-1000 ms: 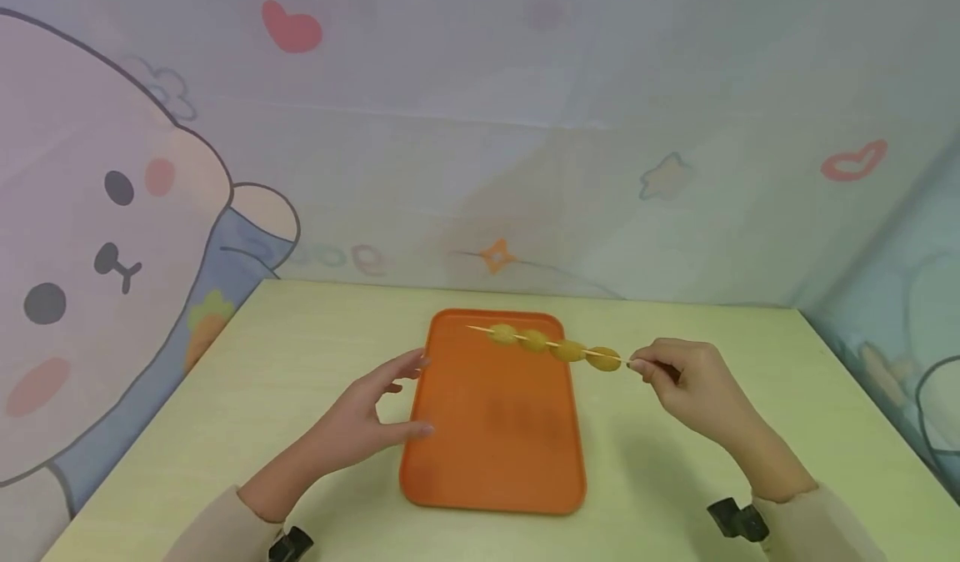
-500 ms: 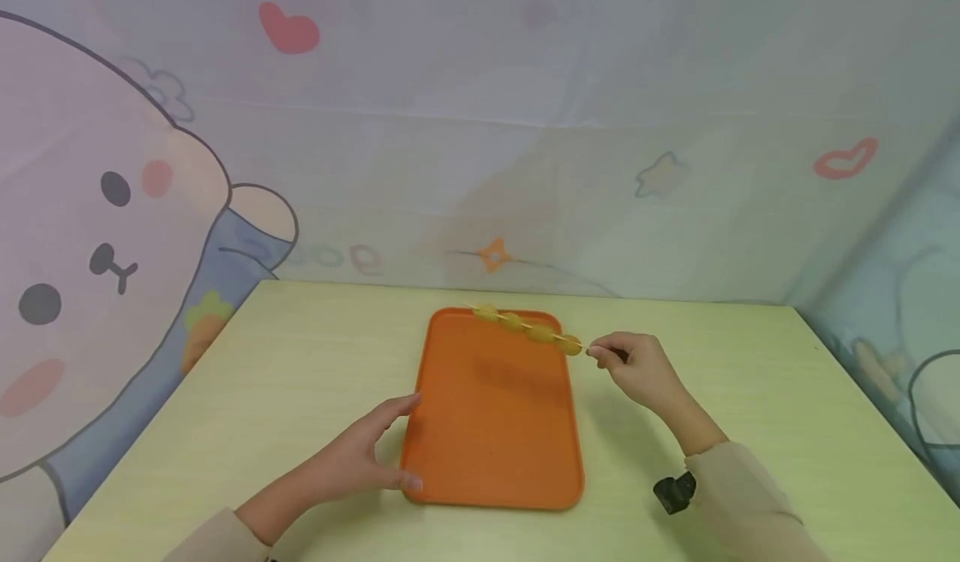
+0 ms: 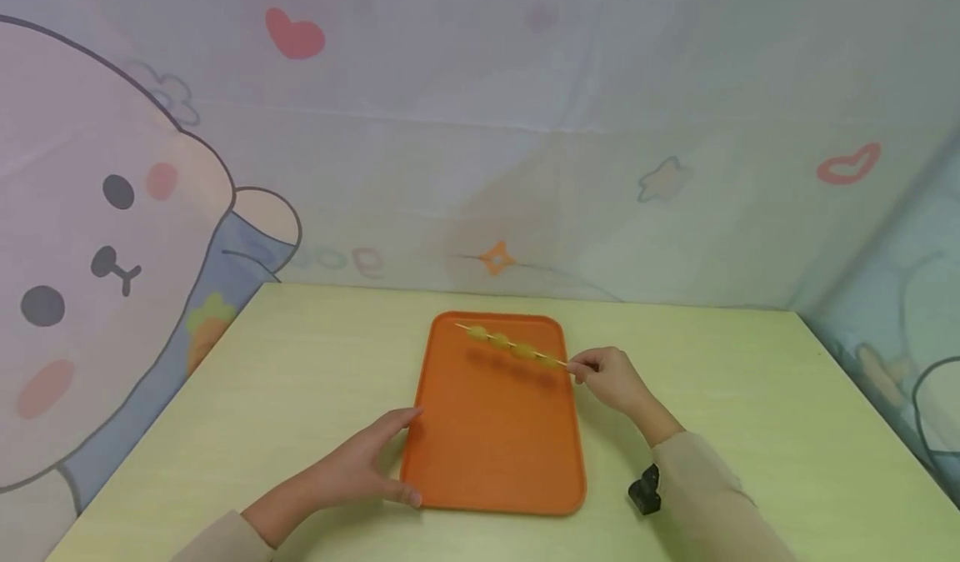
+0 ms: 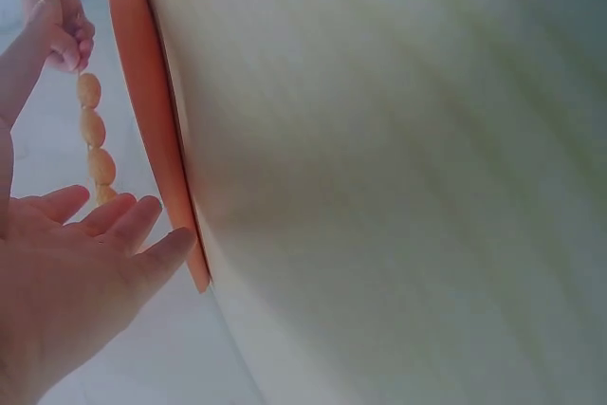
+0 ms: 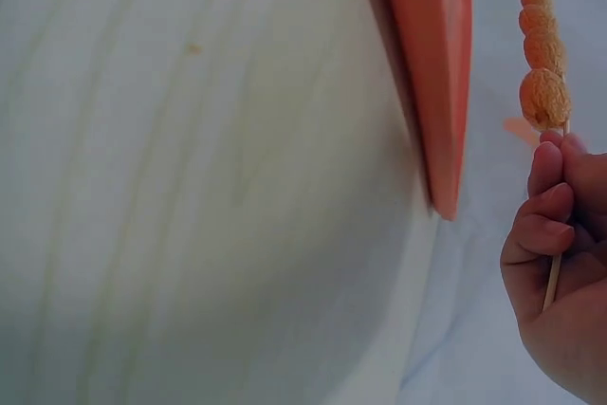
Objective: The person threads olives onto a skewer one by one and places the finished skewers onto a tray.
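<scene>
My right hand (image 3: 609, 377) pinches the bare end of a wooden skewer threaded with several yellowish, wrinkled balls (image 3: 522, 350). The skewer slants over the far part of an orange rectangular tray (image 3: 491, 445), its tip towards the far left corner and its shadow on the tray. In the right wrist view the fingers (image 5: 542, 234) curl round the stick (image 5: 553, 282), just below the lowest ball. My left hand (image 3: 356, 470) is spread at the tray's left side, fingertips and thumb right at the rim. The left wrist view shows its fingers extended beside the tray wall (image 4: 156, 111).
The tray lies on a pale yellow table (image 3: 225, 395). Behind stands a fabric backdrop (image 3: 465, 128) with a printed bear (image 3: 90, 212) on the left. A small black device (image 3: 645, 491) sits at the right sleeve.
My right hand has carried the skewer leftwards and lower, over the tray. My left hand has moved down and towards me along the tray's left edge.
</scene>
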`<state>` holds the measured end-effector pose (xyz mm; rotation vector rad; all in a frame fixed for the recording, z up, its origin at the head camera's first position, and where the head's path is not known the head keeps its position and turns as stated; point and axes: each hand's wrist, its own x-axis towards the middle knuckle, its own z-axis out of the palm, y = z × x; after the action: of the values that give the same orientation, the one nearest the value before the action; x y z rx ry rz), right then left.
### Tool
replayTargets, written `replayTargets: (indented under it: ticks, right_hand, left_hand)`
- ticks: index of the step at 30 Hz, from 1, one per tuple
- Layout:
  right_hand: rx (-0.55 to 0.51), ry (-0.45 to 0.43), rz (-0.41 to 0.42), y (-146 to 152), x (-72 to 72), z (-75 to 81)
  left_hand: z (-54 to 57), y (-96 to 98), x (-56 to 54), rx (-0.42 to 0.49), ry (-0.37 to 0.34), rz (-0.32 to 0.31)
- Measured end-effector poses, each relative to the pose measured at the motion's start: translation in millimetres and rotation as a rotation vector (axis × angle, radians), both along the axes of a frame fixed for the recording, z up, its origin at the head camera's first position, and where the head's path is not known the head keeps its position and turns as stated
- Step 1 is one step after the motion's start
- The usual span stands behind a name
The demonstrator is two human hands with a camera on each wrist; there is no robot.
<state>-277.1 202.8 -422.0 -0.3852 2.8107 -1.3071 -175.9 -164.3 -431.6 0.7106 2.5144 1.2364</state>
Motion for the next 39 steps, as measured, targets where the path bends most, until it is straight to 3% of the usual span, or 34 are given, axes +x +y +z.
replayTargets:
  ticks: [12, 22, 39]
  right_hand:
    - [0.032, -0.066, -0.006, -3, -6.7, -13.3]
    - [0.083, -0.071, 0.042, -3, -7.7, -15.9]
    - [0.122, -0.067, 0.021, -4, -8.1, -15.8]
  left_hand:
    - [-2.9, -0.1, -3.1, -0.041, -0.007, -0.004]
    - [-3.3, -0.1, -5.7, -0.098, -0.013, -0.006]
    - [-2.1, -0.9, -6.2, -0.105, -0.020, -0.003]
